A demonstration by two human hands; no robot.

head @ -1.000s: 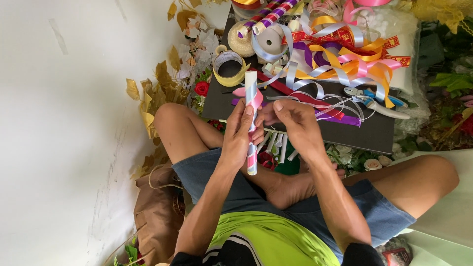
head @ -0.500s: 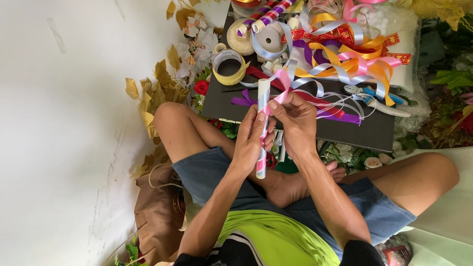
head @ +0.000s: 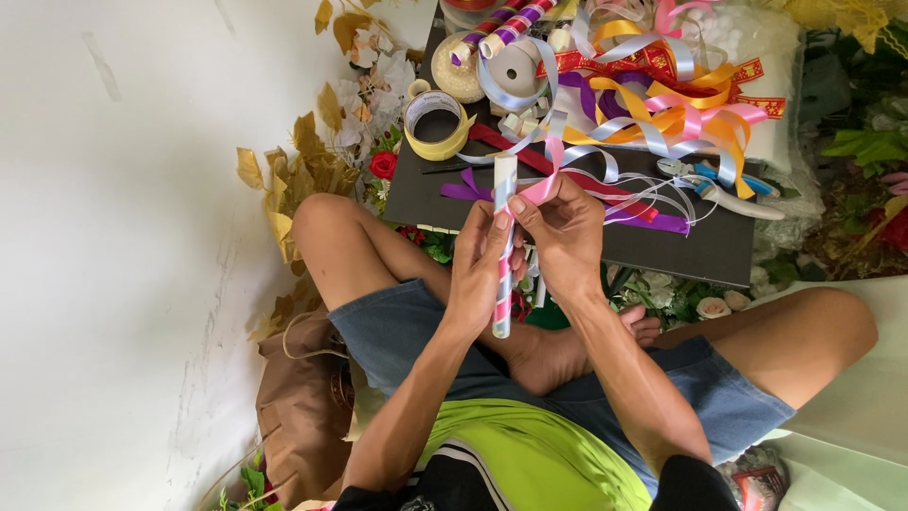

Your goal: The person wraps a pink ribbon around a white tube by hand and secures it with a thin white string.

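Left hand: the left hand (head: pixel 480 270) wraps round the middle of a white tube (head: pixel 502 248), fingers pressed shut on it, thumb up along the side.
Tube: it stands nearly upright in front of the person's lap, over the crossed legs; its bare top end pokes out above the fist, and the lower end, striped with pink and pale blue ribbon, sticks out below the palm.
Right hand: the right hand (head: pixel 566 237) sits just beside the tube on its right, thumb and forefinger pinching a pink ribbon (head: pixel 547 180) tight against the tube near the top.
Ribbon: from the pinch the pink ribbon runs up and away to the black board (head: pixel 662 248), where it joins the tangle.
Where the grip meets: both hands touch at the tube's upper half, the left holding the shaft, the right pressing ribbon to it just above the left fingertips.
Board: loose ribbons (head: pixel 662 109) in orange, pink, purple, red and pale blue lie piled on it.
Also there: a yellow tape roll (head: pixel 437 125) at the board's left corner, a blue-handled tool (head: pixel 721 185) to the right, well apart from both hands.
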